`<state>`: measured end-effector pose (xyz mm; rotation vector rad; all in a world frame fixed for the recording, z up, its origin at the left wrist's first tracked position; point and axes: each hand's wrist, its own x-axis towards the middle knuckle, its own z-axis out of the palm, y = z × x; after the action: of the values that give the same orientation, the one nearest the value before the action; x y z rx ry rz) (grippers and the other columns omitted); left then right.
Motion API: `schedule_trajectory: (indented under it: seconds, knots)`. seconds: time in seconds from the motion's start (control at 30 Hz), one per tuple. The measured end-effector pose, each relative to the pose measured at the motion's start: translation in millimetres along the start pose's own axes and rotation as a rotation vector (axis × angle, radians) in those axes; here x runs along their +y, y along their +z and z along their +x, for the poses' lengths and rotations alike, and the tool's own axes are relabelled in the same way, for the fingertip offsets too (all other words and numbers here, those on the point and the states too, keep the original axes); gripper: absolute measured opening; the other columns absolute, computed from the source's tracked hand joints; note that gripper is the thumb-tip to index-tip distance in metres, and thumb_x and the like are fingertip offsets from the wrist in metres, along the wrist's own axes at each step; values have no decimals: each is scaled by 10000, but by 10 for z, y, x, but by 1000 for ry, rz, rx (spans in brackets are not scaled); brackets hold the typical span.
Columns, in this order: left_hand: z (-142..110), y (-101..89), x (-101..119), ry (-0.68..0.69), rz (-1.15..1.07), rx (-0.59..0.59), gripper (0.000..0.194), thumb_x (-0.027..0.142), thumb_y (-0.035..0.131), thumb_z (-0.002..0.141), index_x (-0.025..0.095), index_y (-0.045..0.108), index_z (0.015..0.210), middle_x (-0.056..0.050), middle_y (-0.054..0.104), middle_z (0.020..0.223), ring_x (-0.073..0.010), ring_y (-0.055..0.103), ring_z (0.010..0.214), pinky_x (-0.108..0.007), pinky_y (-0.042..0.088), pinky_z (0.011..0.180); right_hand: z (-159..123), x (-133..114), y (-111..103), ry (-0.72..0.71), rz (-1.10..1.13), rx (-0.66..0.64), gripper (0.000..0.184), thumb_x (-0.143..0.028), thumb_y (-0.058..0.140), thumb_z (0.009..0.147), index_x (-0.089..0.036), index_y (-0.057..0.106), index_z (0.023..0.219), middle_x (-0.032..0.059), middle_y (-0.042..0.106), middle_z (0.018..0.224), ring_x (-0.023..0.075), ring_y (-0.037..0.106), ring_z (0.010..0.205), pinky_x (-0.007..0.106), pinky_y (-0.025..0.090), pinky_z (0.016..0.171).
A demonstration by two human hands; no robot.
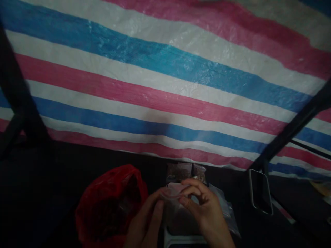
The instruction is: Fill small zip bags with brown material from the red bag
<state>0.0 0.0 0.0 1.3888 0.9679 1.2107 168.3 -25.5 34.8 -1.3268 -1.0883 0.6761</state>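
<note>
beside the red bag [111, 203], both hands [178, 212] seemingly pinched on a clear pouch [173, 191]

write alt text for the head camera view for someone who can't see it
Two bare hands, the left hand and right hand, pinch the top of a small clear plastic bag in dim light. A red plastic bag sits to their left, a phone to the right, and a pink, blue and white striped tarp fills the background.

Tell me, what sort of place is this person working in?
Probably a makeshift stall or tarp shelter, dimly lit. A striped tarpaulin forms the backdrop, a red plastic bag sits on the dark surface, and both hands, left and right, hold a small clear bag.
</note>
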Motion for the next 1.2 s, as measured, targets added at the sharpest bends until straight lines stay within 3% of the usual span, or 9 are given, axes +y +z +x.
schedule_trajectory:
  seconds: [0.07, 0.23, 0.37, 0.5, 0.67, 1.07, 1.2]
  knots:
    - [55, -94, -22, -43, -17, -66, 471, 647, 575, 948, 261, 804, 1088, -65, 839, 1182, -269, 778, 1138, -331, 640, 981, -4, 19, 110, 21, 31, -31, 233, -299, 855, 719, -243, 783, 934, 0, 748, 747, 220, 697, 795, 328, 514, 843]
    - [94, -222, -106, -89, 49, 50, 480, 645, 593, 931, 246, 812, 1087, -66, 843, 1181, -264, 794, 1098, -317, 633, 977, -16, 60, 308, 60, 67, -42, 273, -412, 829, 802, -233, 723, 979, 21, 746, 850, 208, 702, 835, 295, 521, 792]
    - [95, -242, -106, -114, 62, 76, 497, 647, 606, 917, 231, 811, 1096, -71, 844, 1178, -257, 803, 1063, -292, 648, 915, -46, 19, 380, 24, 48, -64, 282, -472, 795, 854, -233, 664, 928, -19, 634, 785, 158, 596, 743, 245, 479, 700]
    - [103, -244, -75, -131, 71, 64, 512, 658, 613, 905, 217, 815, 1070, -81, 848, 1158, -255, 806, 1039, -276, 646, 892, -77, -16, 444, 4, 79, 11, 296, -485, 781, 859, -249, 613, 921, -44, 539, 764, 147, 513, 712, 233, 463, 672]
    - [112, -251, -66, -134, 48, 73, 503, 648, 617, 904, 217, 815, 1072, -82, 850, 1153, -257, 814, 1017, -275, 654, 863, -86, 14, 504, -2, 64, -4, 403, -464, 764, 878, -257, 599, 1182, -23, 624, 826, 169, 577, 772, 259, 487, 756]
    - [109, -245, -101, -105, 28, 57, 469, 643, 634, 896, 241, 829, 1038, -62, 861, 1105, -281, 810, 1045, -273, 657, 847, -91, 16, 642, -113, -2, 142, 213, -394, 743, 857, -249, 623, 957, -45, 590, 715, 153, 534, 673, 245, 466, 656]
    - [112, -251, -78, -69, 50, 17, 497, 661, 604, 913, 241, 827, 1057, -74, 853, 1135, -278, 803, 1058, -275, 650, 877, -102, 16, 638, -145, -27, 138, 287, -396, 724, 888, -253, 633, 1120, -30, 661, 777, 162, 589, 719, 259, 498, 721]
